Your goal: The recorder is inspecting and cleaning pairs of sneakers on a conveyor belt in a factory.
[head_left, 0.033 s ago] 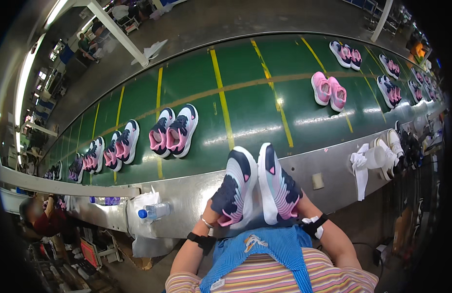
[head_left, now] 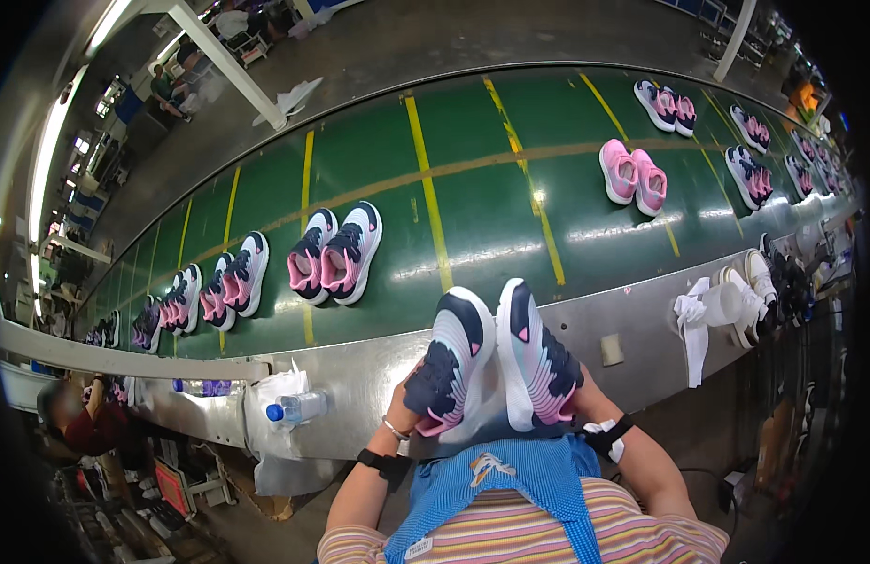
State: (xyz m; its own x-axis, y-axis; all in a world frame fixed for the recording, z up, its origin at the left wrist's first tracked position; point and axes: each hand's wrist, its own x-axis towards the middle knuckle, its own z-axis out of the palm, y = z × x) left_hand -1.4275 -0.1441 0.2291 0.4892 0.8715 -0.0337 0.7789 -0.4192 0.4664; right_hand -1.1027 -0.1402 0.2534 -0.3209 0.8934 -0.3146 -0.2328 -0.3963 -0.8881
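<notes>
A shoe factory is shown. A long green belt (head_left: 473, 207) with yellow lines is seen running across the room, and pairs of shoes are set on it in a row, like the pink pair (head_left: 634, 176) and the dark pair (head_left: 336, 254). A grey metal rail (head_left: 360, 376) is fixed along the belt's near edge. Long lamps (head_left: 50, 141) are hung above, and another worker (head_left: 78, 423) is seen at the belt's left end.

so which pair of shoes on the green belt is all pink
The all-pink pair of sneakers right of centre on the green conveyor belt, between two yellow lines. The other pairs on the belt mix navy, white and pink.
</notes>
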